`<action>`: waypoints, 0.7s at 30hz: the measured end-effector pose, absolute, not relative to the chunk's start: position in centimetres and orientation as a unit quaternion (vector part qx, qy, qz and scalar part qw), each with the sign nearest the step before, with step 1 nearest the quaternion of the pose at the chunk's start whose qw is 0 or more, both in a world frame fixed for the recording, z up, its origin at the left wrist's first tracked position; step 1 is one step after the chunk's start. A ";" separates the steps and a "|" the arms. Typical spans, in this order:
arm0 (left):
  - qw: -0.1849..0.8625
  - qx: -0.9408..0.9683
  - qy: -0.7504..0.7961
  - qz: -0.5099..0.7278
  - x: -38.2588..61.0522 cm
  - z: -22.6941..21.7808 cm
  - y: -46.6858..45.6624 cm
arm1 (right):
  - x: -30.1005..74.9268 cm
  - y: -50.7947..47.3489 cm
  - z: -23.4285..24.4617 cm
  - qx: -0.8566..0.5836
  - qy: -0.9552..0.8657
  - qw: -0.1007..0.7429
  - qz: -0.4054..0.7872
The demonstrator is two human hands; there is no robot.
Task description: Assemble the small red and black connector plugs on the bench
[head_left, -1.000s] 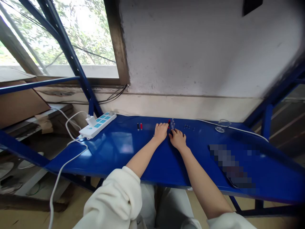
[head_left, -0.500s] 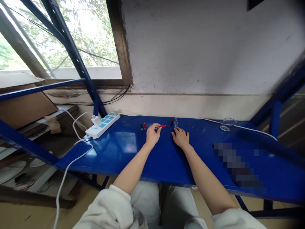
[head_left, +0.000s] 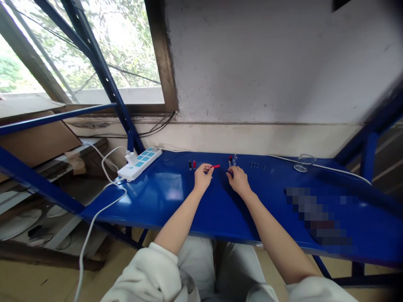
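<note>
My left hand [head_left: 203, 178] pinches a red tube [head_left: 215, 166] over the worktop [head_left: 220, 209]. My right hand [head_left: 238, 181] curls beside small clear tubes [head_left: 235, 159]; I cannot tell whether it grips one. A power strip [head_left: 140, 165] lies farther left.

A white power strip [head_left: 138, 166] is set at the left end of the blue table [head_left: 154, 205], with a plug [head_left: 131, 157] seated in it. A white cord [head_left: 93, 220] is draped over the table's left edge. Behind the table, a wall [head_left: 258, 63] and, farther left, a window [head_left: 132, 50] are noted. Shelves [head_left: 71, 239] are located left of it.
</note>
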State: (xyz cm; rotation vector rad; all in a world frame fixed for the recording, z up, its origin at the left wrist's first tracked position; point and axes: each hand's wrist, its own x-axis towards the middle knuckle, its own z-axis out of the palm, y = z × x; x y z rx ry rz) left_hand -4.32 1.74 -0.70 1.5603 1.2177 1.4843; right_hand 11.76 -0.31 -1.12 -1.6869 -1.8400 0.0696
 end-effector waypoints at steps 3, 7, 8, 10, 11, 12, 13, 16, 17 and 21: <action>0.375 0.571 0.455 0.571 -4.3 -0.9 2.1 | 11.6 -0.3 -0.7 -0.608 -0.668 0.426 0.052; 0.419 0.545 0.439 0.579 -4.3 -1.2 2.4 | 11.6 -0.5 -0.3 -0.582 -0.624 0.507 0.120; 0.425 0.541 0.435 0.581 -4.2 -1.2 2.4 | 11.6 -0.5 -0.3 -0.576 -0.621 0.515 0.129; 0.431 0.539 0.427 0.584 -4.2 -1.3 2.5 | 11.6 -0.6 -0.3 -0.567 -0.617 0.528 0.139; 0.433 0.540 0.424 0.584 -4.2 -1.3 2.5 | 11.6 -0.6 -0.3 -0.565 -0.614 0.533 0.142; 0.435 0.541 0.421 0.584 -4.2 -1.3 2.5 | 11.6 -0.6 -0.4 -0.564 -0.610 0.537 0.144; 0.436 0.540 0.420 0.584 -4.2 -1.3 2.5 | 11.6 -0.5 -0.4 -0.564 -0.607 0.540 0.146; 0.443 0.536 0.421 0.582 -4.2 -1.1 2.4 | 11.5 -0.5 -0.4 -0.560 -0.603 0.546 0.158; 0.447 0.536 0.419 0.581 -4.2 -0.9 2.4 | 11.6 -0.4 -0.4 -0.557 -0.603 0.549 0.161; 0.472 0.532 0.406 0.574 -4.3 -0.2 2.0 | 11.9 -0.2 -0.4 -0.533 -0.594 0.574 0.186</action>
